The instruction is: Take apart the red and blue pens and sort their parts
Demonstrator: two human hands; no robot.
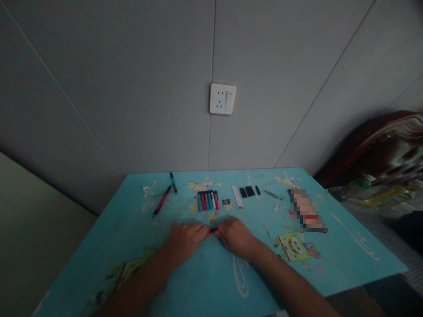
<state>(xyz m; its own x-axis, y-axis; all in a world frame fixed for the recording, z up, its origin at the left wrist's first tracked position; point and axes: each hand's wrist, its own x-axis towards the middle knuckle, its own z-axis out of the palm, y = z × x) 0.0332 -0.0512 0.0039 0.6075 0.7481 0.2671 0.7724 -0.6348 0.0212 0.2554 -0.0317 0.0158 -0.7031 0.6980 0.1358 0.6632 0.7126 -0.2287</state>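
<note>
Two bare hands meet at the near middle of a blue, cartoon-printed table point(194, 277). Between them lies a small red-and-black piece point(212, 230), its black part showing in the narrow gap and red at either end. The fingers of the left hand point(187, 237) are curled closed around one end; those of the right hand point(234, 235) are closed on the other, knuckles upward. The fingertips are largely hidden, so the exact grip cannot be told.

Beyond the hands stands a row of red, blue and white tubes point(208, 201) with black ends, laid side by side. To its right follow small dark pieces point(226, 202), white sticks point(237, 197), short black cylinders point(250, 191) and a line of coiled springs point(273, 194). A pixelated packet point(307, 211) lies at far right. Left of the row, a red-and-black pen point(161, 202) slants near a blue-and-black pen point(173, 182). A white socket plate point(223, 99) is mounted on the grey wall point(148, 88).
</note>
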